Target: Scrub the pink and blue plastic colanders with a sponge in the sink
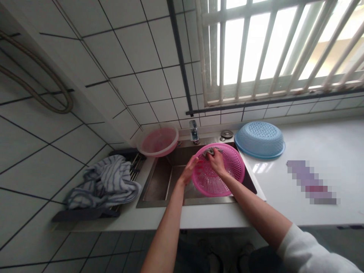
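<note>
A round pink colander (231,163) with many small holes is held over the steel sink (159,178). My left hand (190,170) grips its left rim, the thumb on the near side and the other fingers showing faintly through the pink wall. Inside the colander, my right hand (217,162) is closed on a crumpled grey cloth (210,151), which touches the inner wall near the far rim. Part of the cloth is hidden under the fingers.
Behind the sink stands a faucet (194,131), with a metal drain strainer (226,134) to its right. A pink basin (159,141) sits at the back left, an upturned blue basket (260,139) at the right. On a rack at left lies a striped towel (109,180). Barred windows rise behind the counter.
</note>
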The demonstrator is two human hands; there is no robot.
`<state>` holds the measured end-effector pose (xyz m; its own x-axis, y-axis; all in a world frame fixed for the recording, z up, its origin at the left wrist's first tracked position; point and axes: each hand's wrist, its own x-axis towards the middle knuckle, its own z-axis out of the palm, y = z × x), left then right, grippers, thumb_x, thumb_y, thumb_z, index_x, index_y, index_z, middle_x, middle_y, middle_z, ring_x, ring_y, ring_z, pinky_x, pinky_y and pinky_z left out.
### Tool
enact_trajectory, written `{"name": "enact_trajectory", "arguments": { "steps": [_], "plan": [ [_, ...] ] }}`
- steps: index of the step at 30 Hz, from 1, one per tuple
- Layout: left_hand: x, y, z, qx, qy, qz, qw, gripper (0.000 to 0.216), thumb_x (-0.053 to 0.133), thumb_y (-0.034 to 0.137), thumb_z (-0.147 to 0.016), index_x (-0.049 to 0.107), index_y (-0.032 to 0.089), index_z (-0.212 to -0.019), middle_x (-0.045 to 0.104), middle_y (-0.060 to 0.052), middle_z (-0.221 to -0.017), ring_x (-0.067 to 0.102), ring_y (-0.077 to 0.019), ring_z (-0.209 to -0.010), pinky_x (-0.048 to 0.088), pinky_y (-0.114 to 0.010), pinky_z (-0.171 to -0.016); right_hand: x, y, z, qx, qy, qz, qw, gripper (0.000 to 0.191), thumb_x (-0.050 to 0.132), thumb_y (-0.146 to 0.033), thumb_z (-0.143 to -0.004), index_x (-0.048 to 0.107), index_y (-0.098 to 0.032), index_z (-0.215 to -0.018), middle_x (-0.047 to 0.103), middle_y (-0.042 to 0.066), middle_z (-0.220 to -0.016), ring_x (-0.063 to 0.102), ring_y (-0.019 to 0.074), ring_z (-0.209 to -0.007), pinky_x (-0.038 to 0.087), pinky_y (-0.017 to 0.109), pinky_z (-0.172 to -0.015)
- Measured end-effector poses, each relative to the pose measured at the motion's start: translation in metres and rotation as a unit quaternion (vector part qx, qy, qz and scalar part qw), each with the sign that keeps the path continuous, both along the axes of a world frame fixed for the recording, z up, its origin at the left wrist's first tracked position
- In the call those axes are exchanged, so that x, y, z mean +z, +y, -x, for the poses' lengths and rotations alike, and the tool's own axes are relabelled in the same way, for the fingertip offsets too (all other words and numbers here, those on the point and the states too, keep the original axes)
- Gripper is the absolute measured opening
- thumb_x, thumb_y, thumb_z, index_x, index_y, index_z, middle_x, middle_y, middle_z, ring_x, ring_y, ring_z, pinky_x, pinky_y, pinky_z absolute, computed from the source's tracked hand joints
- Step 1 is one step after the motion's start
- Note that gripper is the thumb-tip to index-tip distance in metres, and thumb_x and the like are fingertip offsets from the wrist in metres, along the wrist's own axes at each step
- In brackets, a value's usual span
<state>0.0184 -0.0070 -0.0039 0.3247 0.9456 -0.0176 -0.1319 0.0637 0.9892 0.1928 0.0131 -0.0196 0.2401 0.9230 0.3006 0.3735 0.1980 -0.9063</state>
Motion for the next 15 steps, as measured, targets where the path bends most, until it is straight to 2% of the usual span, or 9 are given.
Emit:
{"name": "enact_trajectory", "arguments": {
  "steps": [1, 2, 5, 6, 7, 9, 12, 13, 15],
  "plan": [
    [-0.001, 0.000, -0.001, 0.000, -0.010, 0.013, 1.000, 0.065, 0.068, 0.064, -0.089, 0.064, 0.026, -0.142, 0.068, -0.011, -0.141, 0.058, -0.0315, -0.137, 0.037, -0.049, -0.121, 0.000, 0.000, 0.000, -0.009, 0.009, -0.004, 1.000, 0.012, 0.055, -0.031, -0.086, 0.060, -0.020, -0.087, 0.070, 0.008, -0.087, 0.059, 0.0220, -0.075, 0.044, 0.031, -0.072],
    [-0.003, 0.001, -0.001, 0.004, -0.017, 0.022, 1.000, 0.066, 0.068, 0.065, -0.089, 0.064, 0.026, -0.142, 0.067, -0.011, -0.142, 0.057, -0.0317, -0.137, 0.036, -0.050, -0.122, 0.000, -0.001, 0.002, 0.021, 0.017, -0.008, 1.000, 0.012, 0.055, -0.031, -0.085, 0.060, -0.020, -0.087, 0.070, 0.008, -0.087, 0.059, 0.0218, -0.075, 0.043, 0.030, -0.071],
    [-0.006, 0.002, 0.003, 0.031, -0.009, 0.020, 0.999, 0.066, 0.071, 0.066, -0.086, 0.067, 0.026, -0.138, 0.066, -0.010, -0.145, 0.054, -0.0324, -0.141, 0.033, -0.048, -0.124, -0.003, -0.010, 0.016, 0.223, 0.025, -0.011, 0.974, 0.010, 0.058, -0.028, -0.081, 0.062, -0.020, -0.085, 0.070, 0.005, -0.085, 0.060, 0.0197, -0.073, 0.043, 0.028, -0.068],
    [-0.006, 0.003, 0.004, 0.040, -0.001, 0.012, 0.999, 0.066, 0.072, 0.066, -0.085, 0.068, 0.025, -0.137, 0.065, -0.010, -0.145, 0.053, -0.0324, -0.142, 0.031, -0.047, -0.125, -0.004, -0.013, 0.020, 0.269, 0.027, -0.008, 0.963, 0.010, 0.060, -0.029, -0.081, 0.063, -0.020, -0.084, 0.070, 0.004, -0.084, 0.060, 0.0191, -0.072, 0.043, 0.027, -0.068],
    [-0.006, 0.003, 0.005, 0.045, 0.005, 0.006, 0.999, 0.066, 0.072, 0.066, -0.085, 0.068, 0.025, -0.137, 0.065, -0.009, -0.145, 0.052, -0.0323, -0.143, 0.030, -0.047, -0.126, -0.004, -0.013, 0.021, 0.286, 0.034, -0.007, 0.958, 0.011, 0.061, -0.029, -0.080, 0.063, -0.019, -0.083, 0.070, 0.004, -0.083, 0.059, 0.0186, -0.071, 0.043, 0.027, -0.067],
    [-0.004, 0.002, 0.004, 0.040, 0.002, 0.014, 0.999, 0.067, 0.072, 0.066, -0.085, 0.066, 0.025, -0.138, 0.066, -0.009, -0.145, 0.053, -0.0324, -0.142, 0.031, -0.048, -0.126, -0.001, -0.010, 0.019, 0.233, 0.070, -0.009, 0.970, 0.013, 0.063, -0.032, -0.079, 0.063, -0.019, -0.082, 0.069, 0.003, -0.081, 0.058, 0.0184, -0.071, 0.044, 0.027, -0.067],
    [-0.002, -0.001, 0.000, 0.006, -0.022, 0.035, 0.999, 0.067, 0.069, 0.065, -0.089, 0.062, 0.025, -0.142, 0.065, -0.011, -0.146, 0.056, -0.0326, -0.139, 0.036, -0.050, -0.123, 0.005, -0.001, 0.008, 0.091, 0.160, -0.011, 0.983, 0.020, 0.061, -0.038, -0.079, 0.063, -0.019, -0.085, 0.069, 0.004, -0.083, 0.058, 0.0189, -0.073, 0.046, 0.028, -0.068],
    [-0.001, -0.001, -0.001, 0.000, -0.024, 0.036, 0.999, 0.066, 0.068, 0.064, -0.089, 0.062, 0.026, -0.143, 0.064, -0.011, -0.147, 0.056, -0.0326, -0.139, 0.037, -0.050, -0.122, 0.007, 0.000, 0.006, 0.075, 0.178, -0.006, 0.981, 0.021, 0.061, -0.038, -0.079, 0.063, -0.018, -0.086, 0.069, 0.004, -0.083, 0.058, 0.0189, -0.073, 0.046, 0.028, -0.068],
    [-0.001, -0.001, -0.001, 0.013, -0.012, 0.026, 1.000, 0.066, 0.069, 0.065, -0.089, 0.063, 0.027, -0.141, 0.062, -0.010, -0.149, 0.053, -0.0322, -0.143, 0.035, -0.048, -0.123, 0.009, -0.003, 0.007, 0.130, 0.174, 0.013, 0.976, 0.022, 0.062, -0.039, -0.078, 0.063, -0.018, -0.084, 0.068, 0.003, -0.081, 0.057, 0.0182, -0.073, 0.046, 0.028, -0.067]
  ]
}}
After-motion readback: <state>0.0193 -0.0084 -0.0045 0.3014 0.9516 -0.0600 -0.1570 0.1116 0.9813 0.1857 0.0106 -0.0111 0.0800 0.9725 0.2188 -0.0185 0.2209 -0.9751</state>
